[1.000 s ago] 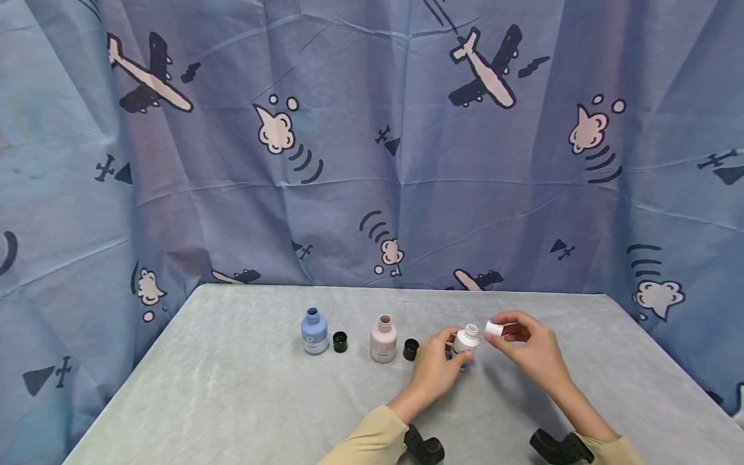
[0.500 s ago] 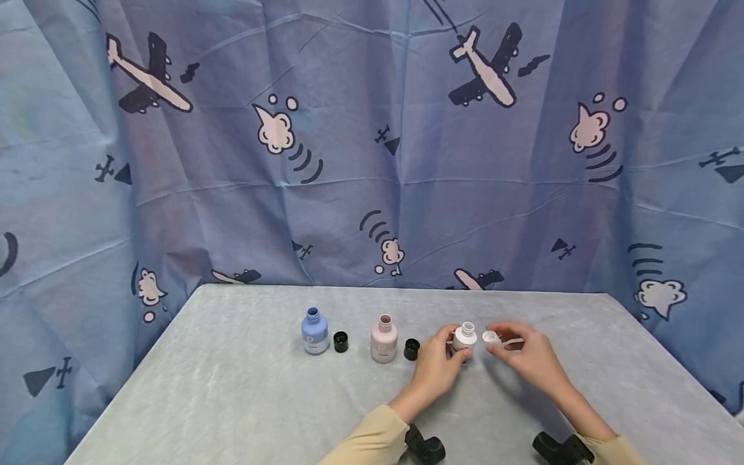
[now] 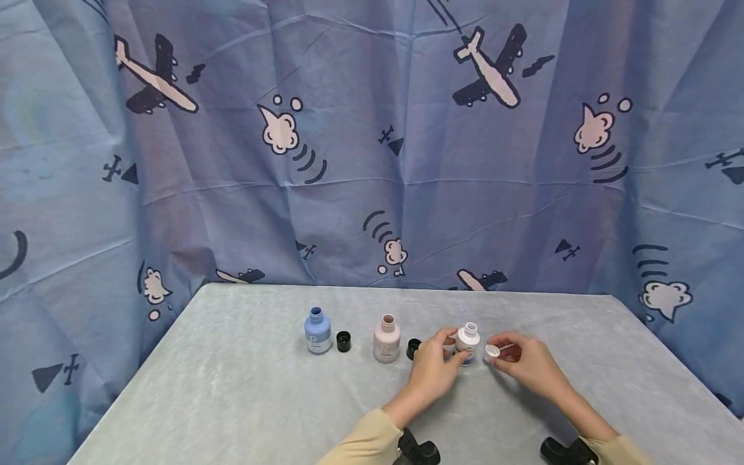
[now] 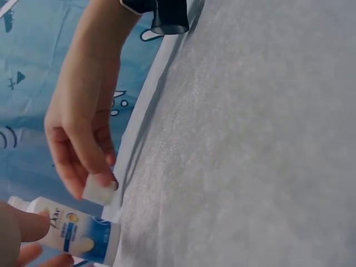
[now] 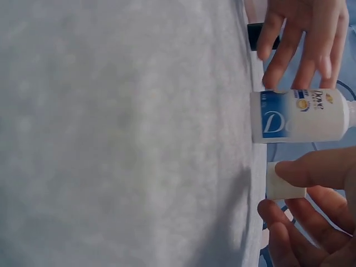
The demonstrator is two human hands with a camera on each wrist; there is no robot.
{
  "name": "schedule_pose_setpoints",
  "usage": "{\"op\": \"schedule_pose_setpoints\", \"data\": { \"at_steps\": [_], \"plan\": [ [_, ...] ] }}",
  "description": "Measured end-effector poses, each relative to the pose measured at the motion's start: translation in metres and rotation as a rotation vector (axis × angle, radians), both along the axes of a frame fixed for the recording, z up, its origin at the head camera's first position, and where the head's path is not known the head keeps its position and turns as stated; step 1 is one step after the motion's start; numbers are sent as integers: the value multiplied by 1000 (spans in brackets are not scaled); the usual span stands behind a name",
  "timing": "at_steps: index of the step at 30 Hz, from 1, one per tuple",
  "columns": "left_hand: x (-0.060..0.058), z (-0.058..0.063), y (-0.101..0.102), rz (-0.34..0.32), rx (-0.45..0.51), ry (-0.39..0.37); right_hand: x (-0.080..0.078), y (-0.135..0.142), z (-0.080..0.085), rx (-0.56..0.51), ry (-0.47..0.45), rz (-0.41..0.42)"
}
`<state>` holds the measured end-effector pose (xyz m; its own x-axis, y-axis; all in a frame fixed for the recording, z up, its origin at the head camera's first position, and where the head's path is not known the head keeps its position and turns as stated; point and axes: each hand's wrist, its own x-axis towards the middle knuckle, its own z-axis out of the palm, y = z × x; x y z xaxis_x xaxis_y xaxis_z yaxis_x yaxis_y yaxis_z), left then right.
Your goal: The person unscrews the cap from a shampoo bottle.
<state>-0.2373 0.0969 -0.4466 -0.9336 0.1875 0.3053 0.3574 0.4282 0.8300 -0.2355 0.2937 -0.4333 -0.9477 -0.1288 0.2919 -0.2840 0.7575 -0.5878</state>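
A small white bottle with a blue-based label stands upright and uncapped on the table. My left hand is beside it, fingers fairly straight, with the thumb across its front in the head view. In the right wrist view, a left fingertip is right at the bottle's side. To the right of the bottle, my right hand pinches a white cap between thumb and fingers. The cap is held low at the tabletop, its hollow side upward in the head view.
To the left stand an uncapped blue bottle and an uncapped pink bottle. A black cap lies beside the blue one; another black cap is partly behind my left hand. A patterned curtain hangs behind the table.
My right hand has turned the white cap hollow side up and lowered it to the tabletop. The white bottle has gone from tilted to upright, and the left fingers have loosened around it.
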Motion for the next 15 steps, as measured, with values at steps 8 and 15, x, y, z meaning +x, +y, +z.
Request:
{"op": "schedule_pose_setpoints", "data": {
  "at_steps": [8,15],
  "plan": [
    [9,15,-22,8,-59,127,-5,1,-3,55,-14,43],
    [18,33,-62,86,-124,337,-4,0,-2,86,-51,71]
  ]
}}
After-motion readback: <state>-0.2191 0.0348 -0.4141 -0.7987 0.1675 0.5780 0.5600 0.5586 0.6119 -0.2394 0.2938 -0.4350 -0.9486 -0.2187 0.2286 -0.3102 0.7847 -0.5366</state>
